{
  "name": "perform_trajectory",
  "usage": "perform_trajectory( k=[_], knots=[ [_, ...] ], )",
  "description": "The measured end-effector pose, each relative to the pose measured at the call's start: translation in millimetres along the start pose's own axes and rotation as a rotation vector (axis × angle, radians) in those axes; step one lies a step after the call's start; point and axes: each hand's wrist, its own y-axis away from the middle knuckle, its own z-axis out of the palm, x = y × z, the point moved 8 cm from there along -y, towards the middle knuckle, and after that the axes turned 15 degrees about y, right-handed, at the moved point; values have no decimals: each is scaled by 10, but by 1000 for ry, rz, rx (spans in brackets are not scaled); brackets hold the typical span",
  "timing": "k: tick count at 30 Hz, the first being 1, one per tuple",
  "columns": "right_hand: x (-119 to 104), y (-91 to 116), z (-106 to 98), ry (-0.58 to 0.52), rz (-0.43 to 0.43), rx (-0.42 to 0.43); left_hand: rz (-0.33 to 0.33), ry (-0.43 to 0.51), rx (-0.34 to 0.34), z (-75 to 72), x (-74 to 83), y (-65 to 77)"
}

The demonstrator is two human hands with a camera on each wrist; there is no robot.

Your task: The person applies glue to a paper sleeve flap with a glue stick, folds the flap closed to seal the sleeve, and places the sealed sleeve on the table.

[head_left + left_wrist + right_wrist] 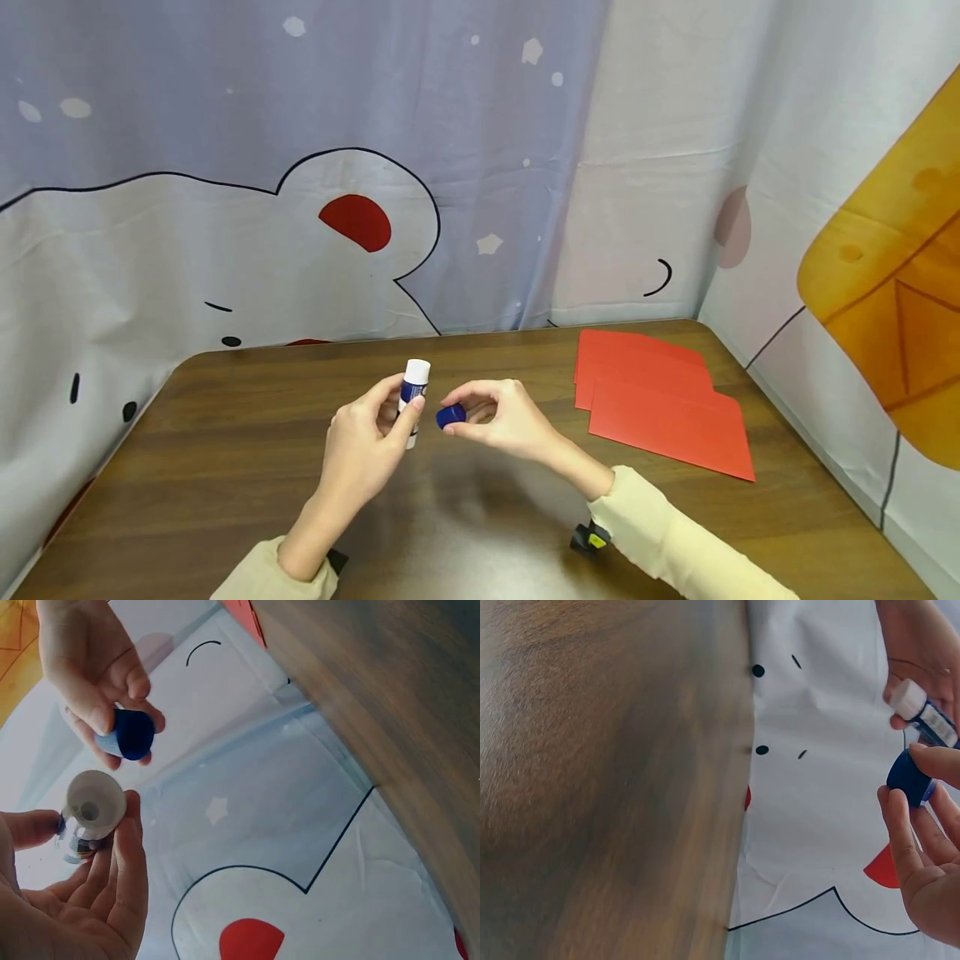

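Observation:
Upright in my left hand [365, 437] is a glue stick [415, 382] with a white top and a blue printed label, pinched between thumb and fingers. My right hand [498, 421] holds its blue cap [451, 416] between thumb and fingertips, a short gap to the right of the stick. In the left wrist view the hollow white end of the glue stick [96, 801] faces the camera, and the blue cap [129, 735] is apart from it. The right wrist view has the cap [910, 780] close in front of the glue stick [930, 718]. Both are held above the table.
Several red paper sheets [671, 425] lie overlapping at the right of the brown wooden table [247, 442]. A printed curtain [480, 167] hangs along the table's back and sides. A dark wrist device [588, 539] sits below the right sleeve.

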Motion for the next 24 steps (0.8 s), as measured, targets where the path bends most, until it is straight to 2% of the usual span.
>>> perform_trajectory(
  k=[5, 9, 15, 20, 24],
  knots=[
    [34, -15, 108, 15, 1, -37, 38, 43, 27, -21, 38, 6],
    [72, 8, 185, 49, 16, -82, 31, 62, 26, 3, 8, 18],
    [126, 93, 342, 213, 11, -166, 21, 77, 18, 50, -24, 36],
    [122, 179, 556, 379, -48, -284, 25, 81, 20, 59, -26, 42],
    [106, 208, 691, 463, -83, -329, 28, 93, 31, 54, -36, 46]
  ],
)
